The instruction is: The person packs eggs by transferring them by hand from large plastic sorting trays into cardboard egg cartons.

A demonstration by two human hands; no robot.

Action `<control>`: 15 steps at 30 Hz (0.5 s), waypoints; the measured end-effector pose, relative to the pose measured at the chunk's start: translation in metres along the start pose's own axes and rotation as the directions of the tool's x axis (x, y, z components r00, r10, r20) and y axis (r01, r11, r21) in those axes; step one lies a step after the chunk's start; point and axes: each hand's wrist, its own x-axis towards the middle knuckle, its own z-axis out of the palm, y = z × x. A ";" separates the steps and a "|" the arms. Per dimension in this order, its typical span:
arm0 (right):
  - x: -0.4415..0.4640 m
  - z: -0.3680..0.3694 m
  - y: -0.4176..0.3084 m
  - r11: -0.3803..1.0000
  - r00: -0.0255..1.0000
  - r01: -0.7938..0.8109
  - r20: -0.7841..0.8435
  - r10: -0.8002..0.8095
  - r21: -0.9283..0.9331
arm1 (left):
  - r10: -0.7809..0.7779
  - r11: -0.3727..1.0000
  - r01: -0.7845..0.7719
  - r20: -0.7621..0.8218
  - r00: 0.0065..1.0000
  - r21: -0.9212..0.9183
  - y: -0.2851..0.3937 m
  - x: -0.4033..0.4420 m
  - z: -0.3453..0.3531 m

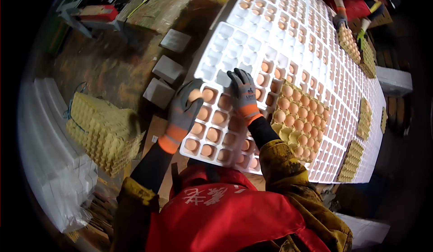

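My left hand (182,112), in a grey and orange glove, is closed around a brown egg (195,95) at the left rim of a white foam tray (184,151). Several brown eggs sit in the tray's square cells below and right of that hand. My right hand (244,94), gloved alike, lies over the same tray with its fingers stretched toward the far cells; I see nothing in it. Right of my right forearm, a yellowish pulp egg tray (287,134) rests on the foam trays, mostly full of eggs, with some bare cups.
More foam trays with eggs (315,58) spread to the right. A stack of pulp trays (101,128) and long white foam pieces (54,148) are at left. White foam blocks (168,68) lie on the floor. Across the table, a person's gloved hands hold an egg-filled pulp tray (348,44).
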 end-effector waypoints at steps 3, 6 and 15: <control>-0.007 -0.027 -0.012 0.991 0.995 -0.064 -0.072 0.072 0.116 | 0.396 0.862 -0.429 0.167 0.903 0.270 -0.008 0.049 0.040; -0.038 -0.076 -0.034 0.978 0.978 -0.141 -0.133 0.162 0.151 | 0.345 0.435 -0.563 0.447 0.825 0.703 -0.056 0.078 0.053; -0.127 -0.203 0.016 0.920 0.943 -0.312 0.038 0.330 -0.237 | -0.137 0.895 0.126 -0.004 0.991 0.428 -0.145 0.112 -0.013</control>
